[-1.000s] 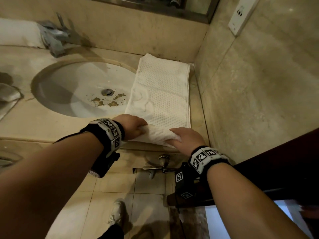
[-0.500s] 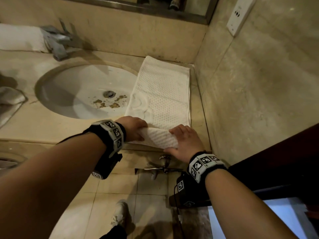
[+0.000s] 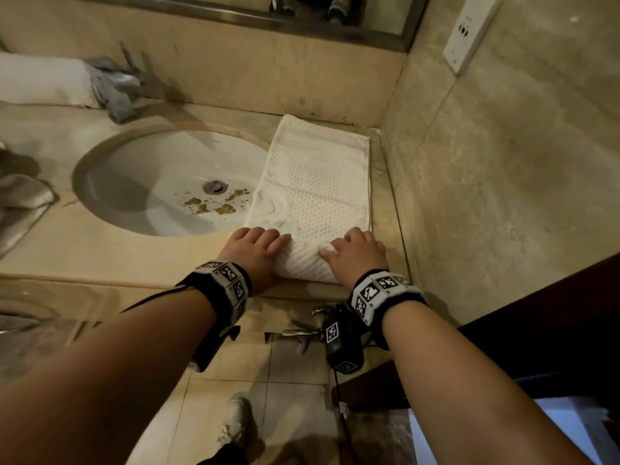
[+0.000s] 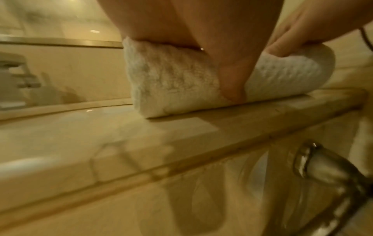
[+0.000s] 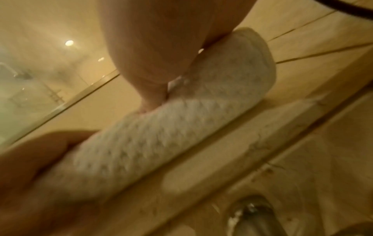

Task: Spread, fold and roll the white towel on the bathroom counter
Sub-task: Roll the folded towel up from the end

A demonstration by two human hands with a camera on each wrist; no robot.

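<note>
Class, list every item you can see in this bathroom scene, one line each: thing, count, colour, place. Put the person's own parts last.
white towel: one, white, on the counter right of the sink, near end rolled
counter: one, beige
sink: one, white, brown debris by the drain
faucet: one, grey, behind the sink
wall socket: one, white, right wall
shoe: one, pale, on the floor
left hand: one, on the roll's left end
right hand: one, on the roll's right end
</note>
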